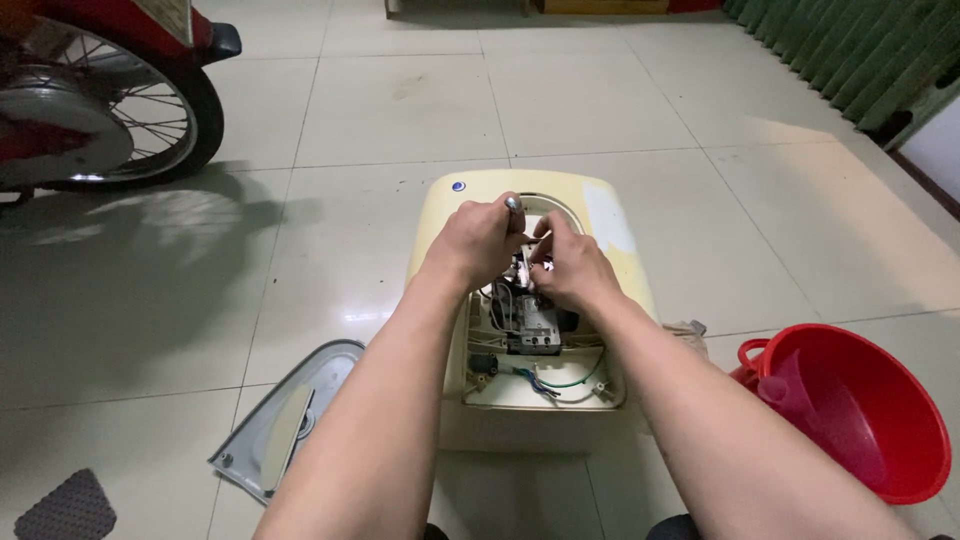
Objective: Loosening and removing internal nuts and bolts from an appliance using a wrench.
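A cream-coloured water heater (520, 300) lies flat on the tiled floor, its front panel off and wiring, a grey switch block (530, 325) and green and blue wires (560, 382) exposed; a metal tool (513, 204) stands upright at its 12 o'clock end.

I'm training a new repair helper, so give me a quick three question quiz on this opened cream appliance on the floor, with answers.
1. True or false: the grey cover panel is still fitted on the cream appliance housing.
2. Which lies to the person's right of the housing? A) red plastic basin B) motorbike wheel C) dark mat
3. What does the left hand grip?

Key
1. False: it lies on the tiled floor beside the housing.
2. A.
3. A tool with a metal tip, probably a screwdriver, while the right hand works at the wiring inside.
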